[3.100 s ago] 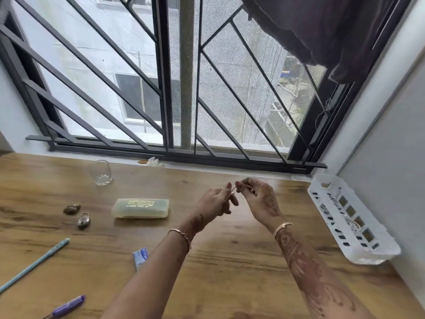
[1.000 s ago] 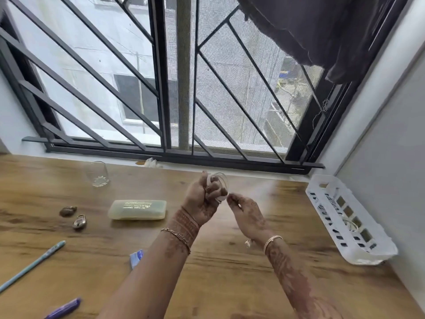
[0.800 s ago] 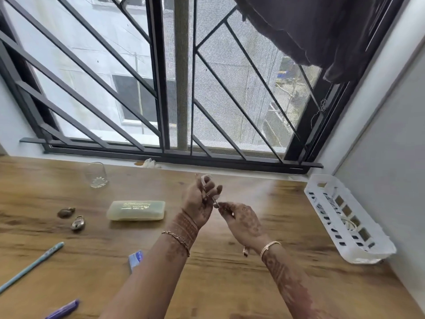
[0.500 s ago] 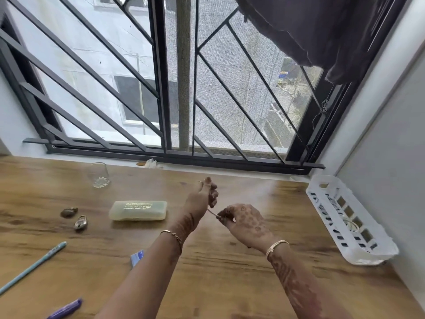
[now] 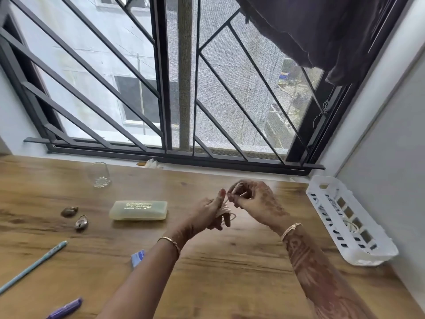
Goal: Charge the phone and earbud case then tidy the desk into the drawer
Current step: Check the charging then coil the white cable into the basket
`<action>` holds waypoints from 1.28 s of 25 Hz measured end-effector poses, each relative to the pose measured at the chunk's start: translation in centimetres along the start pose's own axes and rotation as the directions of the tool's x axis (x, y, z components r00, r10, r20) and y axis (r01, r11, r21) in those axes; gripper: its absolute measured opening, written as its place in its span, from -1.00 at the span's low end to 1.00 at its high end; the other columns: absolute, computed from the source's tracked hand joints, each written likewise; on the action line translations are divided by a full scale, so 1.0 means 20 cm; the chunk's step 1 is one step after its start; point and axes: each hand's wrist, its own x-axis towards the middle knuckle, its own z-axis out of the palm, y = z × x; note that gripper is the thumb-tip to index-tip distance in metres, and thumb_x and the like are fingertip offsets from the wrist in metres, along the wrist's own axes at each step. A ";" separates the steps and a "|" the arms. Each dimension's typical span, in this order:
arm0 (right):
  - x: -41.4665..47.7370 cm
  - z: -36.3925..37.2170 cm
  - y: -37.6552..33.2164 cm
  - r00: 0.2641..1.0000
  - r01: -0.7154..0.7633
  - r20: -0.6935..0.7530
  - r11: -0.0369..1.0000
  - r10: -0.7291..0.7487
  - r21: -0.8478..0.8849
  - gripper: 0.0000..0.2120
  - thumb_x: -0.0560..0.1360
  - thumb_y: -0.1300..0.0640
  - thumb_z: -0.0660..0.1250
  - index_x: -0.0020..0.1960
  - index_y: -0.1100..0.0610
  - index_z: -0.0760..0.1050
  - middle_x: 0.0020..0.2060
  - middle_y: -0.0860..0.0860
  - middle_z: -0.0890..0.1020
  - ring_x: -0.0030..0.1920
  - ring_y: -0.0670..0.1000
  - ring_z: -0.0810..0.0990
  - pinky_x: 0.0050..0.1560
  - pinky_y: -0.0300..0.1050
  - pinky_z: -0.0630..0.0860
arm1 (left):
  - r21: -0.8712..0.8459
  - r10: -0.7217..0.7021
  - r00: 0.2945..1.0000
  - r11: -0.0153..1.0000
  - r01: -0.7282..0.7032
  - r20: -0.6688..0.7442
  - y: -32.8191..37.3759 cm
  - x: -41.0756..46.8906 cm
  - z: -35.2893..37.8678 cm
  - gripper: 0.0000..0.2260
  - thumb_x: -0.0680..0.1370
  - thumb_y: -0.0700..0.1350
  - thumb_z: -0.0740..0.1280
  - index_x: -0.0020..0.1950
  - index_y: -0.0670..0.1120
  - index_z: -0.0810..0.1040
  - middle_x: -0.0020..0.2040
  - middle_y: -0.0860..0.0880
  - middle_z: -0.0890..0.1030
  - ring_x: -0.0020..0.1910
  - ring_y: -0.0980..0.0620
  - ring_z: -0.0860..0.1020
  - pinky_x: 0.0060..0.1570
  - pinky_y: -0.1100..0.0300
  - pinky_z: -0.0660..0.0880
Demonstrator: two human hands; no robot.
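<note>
Mid-frame, above the desk (image 5: pixel 230 263), the left hand (image 5: pixel 210 214) curls its fingers inside loops of white cable (image 5: pixel 225 210), while the right hand (image 5: pixel 255 199) pinches the loose end. Each new turn should probably lie snug beside the others, lightly taut, so the coil doesn't slip off.

Motion blurs the white cord (image 5: pixel 225 211), and we lose part of it behind the left hand (image 5: pixel 208 215). The left forearm (image 5: pixel 149 272) hides part of a blue packet (image 5: pixel 138 257). The purple pen (image 5: pixel 65 309) and teal pencil (image 5: pixel 34 265) are cut off at the edges.
</note>
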 end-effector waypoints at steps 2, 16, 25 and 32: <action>0.00 0.03 0.05 0.996 -0.094 0.040 0.945 0.085 0.312 -0.99 0.47 0.22 0.41 -0.11 0.15 0.59 -0.25 0.05 0.66 -0.22 -0.06 0.61 -0.13 -0.18 0.55 | -0.172 -0.004 1.000 0.985 0.007 0.015 0.04 -0.02 0.02 -0.50 0.60 0.18 0.09 -0.38 -0.07 0.54 -0.45 -0.07 0.46 -0.53 0.07 0.39 -0.51 0.32 0.32; -0.02 0.24 0.10 0.940 -0.248 -0.050 0.775 0.338 0.581 -0.92 0.50 0.21 0.34 -0.05 0.15 0.61 -0.22 0.08 0.67 -0.19 0.01 0.61 -0.03 -0.02 0.55 | -0.624 -0.117 0.969 0.780 -0.048 -0.220 0.02 -0.03 0.08 -0.75 0.56 -0.15 0.25 -0.32 -0.11 0.51 -0.41 -0.12 0.38 -0.64 0.14 0.21 -0.59 0.32 0.24; -0.07 0.25 0.14 0.998 -0.031 -0.051 0.991 0.038 0.132 -0.54 0.39 0.32 0.33 0.19 -0.08 0.53 -0.10 -0.05 0.53 -0.21 -0.11 0.56 -0.11 -0.29 0.51 | -0.558 -0.206 0.940 0.830 0.019 -0.273 0.00 -0.01 0.04 -0.78 0.51 -0.22 0.18 -0.30 -0.16 0.52 -0.44 -0.12 0.45 -0.56 0.07 0.34 -0.54 0.29 0.36; -0.08 0.27 0.12 1.000 -0.004 -0.031 0.995 0.001 -0.102 -0.63 0.46 0.25 0.25 0.23 0.01 0.52 0.08 -0.04 0.55 0.00 -0.05 0.57 0.11 -0.23 0.49 | -0.509 -0.173 0.947 0.861 0.011 -0.272 0.00 0.00 0.05 -0.73 0.51 -0.23 0.16 -0.37 -0.15 0.51 -0.48 -0.09 0.49 -0.56 0.07 0.35 -0.55 0.32 0.34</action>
